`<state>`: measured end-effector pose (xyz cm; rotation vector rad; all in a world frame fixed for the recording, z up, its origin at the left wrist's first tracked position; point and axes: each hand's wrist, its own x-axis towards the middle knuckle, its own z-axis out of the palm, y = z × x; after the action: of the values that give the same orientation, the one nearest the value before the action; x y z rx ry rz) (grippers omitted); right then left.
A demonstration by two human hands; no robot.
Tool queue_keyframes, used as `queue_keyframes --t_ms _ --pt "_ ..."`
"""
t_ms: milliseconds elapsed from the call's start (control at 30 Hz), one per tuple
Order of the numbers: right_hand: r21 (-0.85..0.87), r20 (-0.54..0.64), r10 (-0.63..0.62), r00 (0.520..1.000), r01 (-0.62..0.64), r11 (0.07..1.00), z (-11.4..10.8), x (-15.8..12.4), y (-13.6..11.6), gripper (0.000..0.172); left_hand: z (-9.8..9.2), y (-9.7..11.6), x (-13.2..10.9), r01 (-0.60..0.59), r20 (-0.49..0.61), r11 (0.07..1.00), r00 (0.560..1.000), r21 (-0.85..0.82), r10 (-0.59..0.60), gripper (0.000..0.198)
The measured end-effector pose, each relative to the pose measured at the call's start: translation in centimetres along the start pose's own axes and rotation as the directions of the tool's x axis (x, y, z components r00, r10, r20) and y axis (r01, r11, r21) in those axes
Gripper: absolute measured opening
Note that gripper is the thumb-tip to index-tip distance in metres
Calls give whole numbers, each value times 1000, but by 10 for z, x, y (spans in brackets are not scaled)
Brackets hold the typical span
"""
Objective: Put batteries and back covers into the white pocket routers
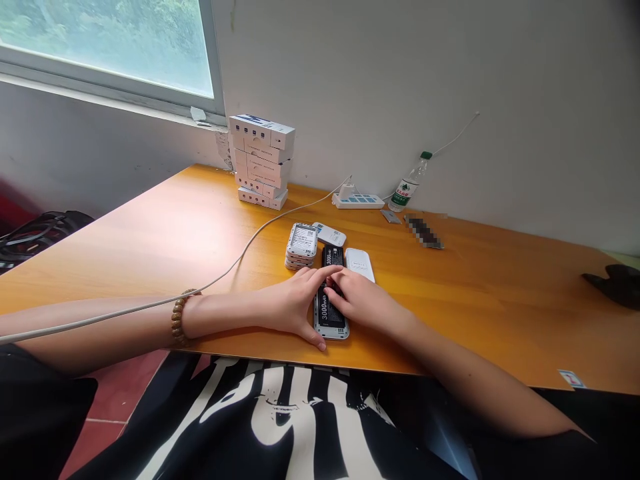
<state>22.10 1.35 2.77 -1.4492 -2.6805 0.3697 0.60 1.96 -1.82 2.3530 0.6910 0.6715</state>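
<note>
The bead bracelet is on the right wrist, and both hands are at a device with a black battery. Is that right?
Not quite: the bead bracelet is on the left wrist, as the head view shows. The left hand and right hand are at a device with a black battery.

Nearer black battery (331, 311): reads "3000mAh". Farther black battery (333, 255): same marking. Print on stacked boxes (263, 167), bottle (404, 191): too small to read.

we can see that the table (500, 300) has a smooth, glossy wood surface, the battery (330, 315) and the stacked devices (302, 248) look of plastic, the boxes (263, 167) of smooth card, and the bottle (404, 193) of clear, shiny plastic.
</note>
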Motion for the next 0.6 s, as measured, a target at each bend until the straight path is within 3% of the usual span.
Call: queue_keyframes --t_ms 200,400,500,600 --pt "21 -26 44 999 -44 999 2 6 -10 34 1 -3 -1 -5 24 1000 1000 -8 5 143" --pt "193 -2 103 995 -101 976 -2 8 -7 42 1 -1 0 -32 23 999 999 -4 32 146" --pt "315 -3 20 1000 -18 949 -12 5 3 37 2 -2 1 -53 14 998 999 -23 53 149" --pt "528 142 -130 981 36 848 -27 1 17 28 3 -4 1 -56 -1 998 998 -37 56 152"
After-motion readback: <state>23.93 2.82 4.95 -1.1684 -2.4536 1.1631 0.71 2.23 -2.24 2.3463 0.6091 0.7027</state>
